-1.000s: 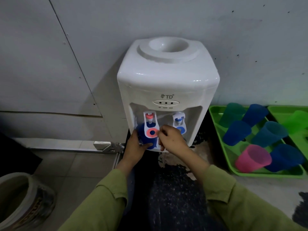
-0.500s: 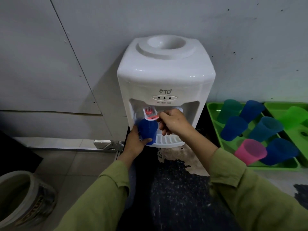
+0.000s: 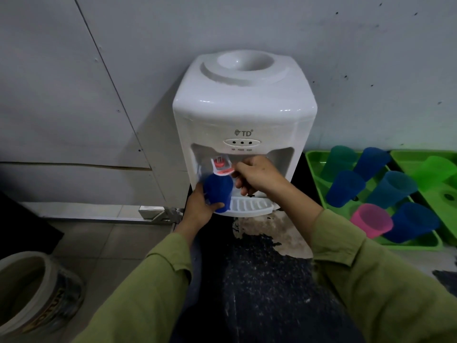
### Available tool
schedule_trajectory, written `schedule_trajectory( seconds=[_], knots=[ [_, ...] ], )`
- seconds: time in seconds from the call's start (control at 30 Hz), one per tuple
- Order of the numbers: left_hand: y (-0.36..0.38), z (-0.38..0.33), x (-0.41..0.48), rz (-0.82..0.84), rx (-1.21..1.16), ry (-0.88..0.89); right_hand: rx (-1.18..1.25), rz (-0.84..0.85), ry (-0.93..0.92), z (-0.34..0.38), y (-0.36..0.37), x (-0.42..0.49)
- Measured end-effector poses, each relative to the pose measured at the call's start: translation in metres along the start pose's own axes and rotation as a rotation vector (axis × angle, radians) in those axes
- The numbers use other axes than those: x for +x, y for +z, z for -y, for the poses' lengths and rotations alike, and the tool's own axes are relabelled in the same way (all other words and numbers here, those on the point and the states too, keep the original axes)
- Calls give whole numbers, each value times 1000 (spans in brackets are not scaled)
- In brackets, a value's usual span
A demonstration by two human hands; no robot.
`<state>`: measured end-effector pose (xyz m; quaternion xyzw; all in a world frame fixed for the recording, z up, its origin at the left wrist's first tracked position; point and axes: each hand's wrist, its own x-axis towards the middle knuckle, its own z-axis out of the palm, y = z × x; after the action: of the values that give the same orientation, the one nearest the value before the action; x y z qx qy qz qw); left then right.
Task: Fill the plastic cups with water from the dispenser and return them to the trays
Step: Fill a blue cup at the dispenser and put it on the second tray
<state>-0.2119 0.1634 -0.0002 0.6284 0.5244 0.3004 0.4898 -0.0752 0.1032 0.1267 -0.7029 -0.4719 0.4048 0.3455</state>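
Observation:
A white water dispenser (image 3: 243,112) stands against the wall. My left hand (image 3: 197,209) grips a blue plastic cup (image 3: 218,191) from below and holds it under the red tap (image 3: 221,167), above the drip tray (image 3: 249,206). My right hand (image 3: 258,175) pinches the red tap's lever with curled fingers and hides the second tap behind it. To the right, a green tray (image 3: 312,167) holds several cups lying tilted: blue, teal and one pink cup (image 3: 371,220). A second green tray (image 3: 445,201) beside it carries a green cup (image 3: 437,168).
The dispenser sits on a dark speckled counter (image 3: 267,280) with a worn patch. A round bucket (image 3: 32,295) stands on the tiled floor at lower left. White wall panels close off the back and left.
The tap lever has been lifted from hanging down to tipped up by my right hand. My left hand keeps the blue cup under the tap. The view has shifted slightly.

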Motion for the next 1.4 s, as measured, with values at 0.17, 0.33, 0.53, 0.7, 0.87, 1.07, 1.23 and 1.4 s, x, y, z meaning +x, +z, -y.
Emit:
schedule_trajectory(
  seconds=[0.17, 0.33, 0.53, 0.7, 0.87, 1.07, 1.23, 1.4],
  knots=[
    [0, 0, 0, 0, -14, -14, -10, 9, -3, -1, -1, 0],
    [1, -1, 1, -2, -39, -24, -26, 12, -3, 1, -1, 1],
    [0, 3, 2, 7, -60, -28, -57, 21, 9, 2, -2, 1],
    [-1, 3, 2, 15, -44, -8, -66, 14, 8, 2, -2, 2],
    [-2, 6, 3, 26, -47, -1, -61, -25, -2, -1, 0, 3],
    [-1, 7, 5, 14, -52, -9, -84, -75, -1, -15, 6, 10],
    [-1, 9, 5, 13, -32, 10, -168, -109, 6, -35, 16, 17],
    [-2, 11, 7, 6, -9, 27, -261, -129, 20, -53, 33, 30]
  ],
)
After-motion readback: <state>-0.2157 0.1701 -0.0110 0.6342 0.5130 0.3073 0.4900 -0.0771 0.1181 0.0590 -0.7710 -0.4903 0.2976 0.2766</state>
